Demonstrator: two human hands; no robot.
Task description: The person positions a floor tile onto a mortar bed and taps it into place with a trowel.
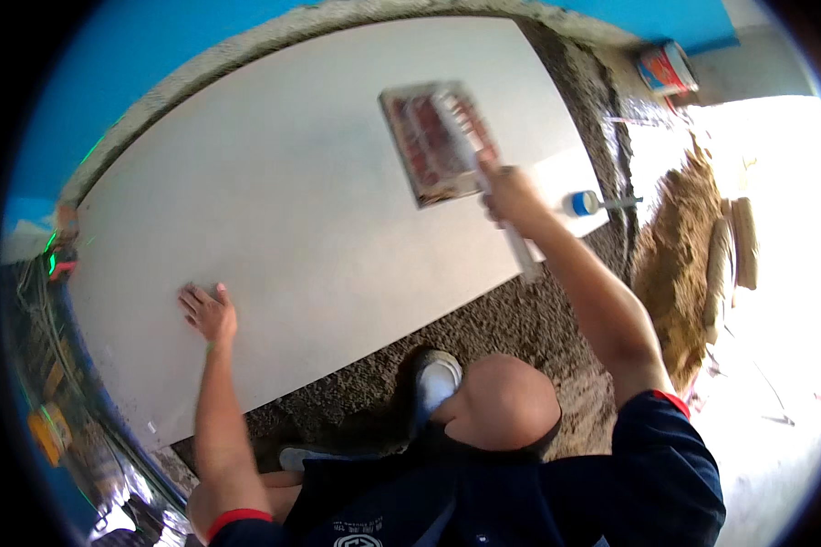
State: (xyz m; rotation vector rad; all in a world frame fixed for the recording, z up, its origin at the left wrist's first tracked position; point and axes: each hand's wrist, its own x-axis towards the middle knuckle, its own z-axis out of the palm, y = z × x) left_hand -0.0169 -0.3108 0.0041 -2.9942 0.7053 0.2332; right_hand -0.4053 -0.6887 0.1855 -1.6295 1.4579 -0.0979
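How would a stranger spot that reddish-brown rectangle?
Find the big pale slab. Toward its upper right, just beyond the right hand, is the rectangular piece. Its broad, reddish-brown face sets it apart from the small, round item nearby.

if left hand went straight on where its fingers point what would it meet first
The left hand would likely cross the slab and first meet the rough grey strip by the blue wall; depth is unclear.

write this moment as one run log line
left hand: on pale slab; right hand: gripping handled rectangular tool over slab; tool-slab contact: unclear; pail: off slab, upper right
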